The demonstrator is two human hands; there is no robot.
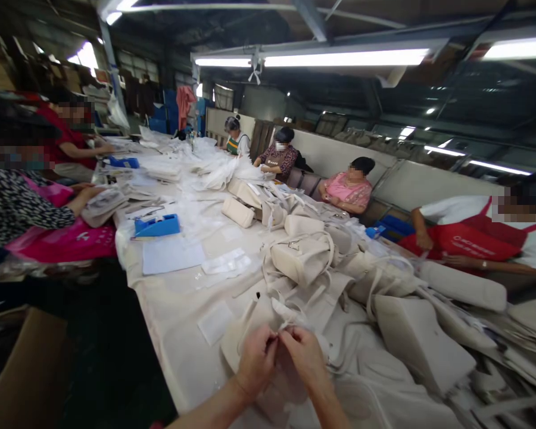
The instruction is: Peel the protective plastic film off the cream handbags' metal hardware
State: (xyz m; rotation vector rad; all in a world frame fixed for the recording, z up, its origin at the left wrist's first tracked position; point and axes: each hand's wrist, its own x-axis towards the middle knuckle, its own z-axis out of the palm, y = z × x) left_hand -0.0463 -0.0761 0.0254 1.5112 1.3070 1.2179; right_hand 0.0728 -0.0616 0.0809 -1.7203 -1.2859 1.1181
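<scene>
A cream bag (233, 344) lies at the near side of the table, partly under my hands. My left hand (255, 360) is closed in a pinch over it, fingertips at the bag's top. Right beside it, my right hand (304, 353) pinches too, and the two sets of fingertips nearly touch. What they hold is too small to make out. Thin whitish wrapping (290, 314) shows just beyond the fingers. A white sheet (215, 323) lies left of the bag.
Cream bags (301, 259) are heaped ahead and to the right. A blue tape dispenser (157, 226) and white papers (173, 256) lie on the table (161, 304). Several people sit along both sides. A cardboard box (29, 369) stands at the lower left.
</scene>
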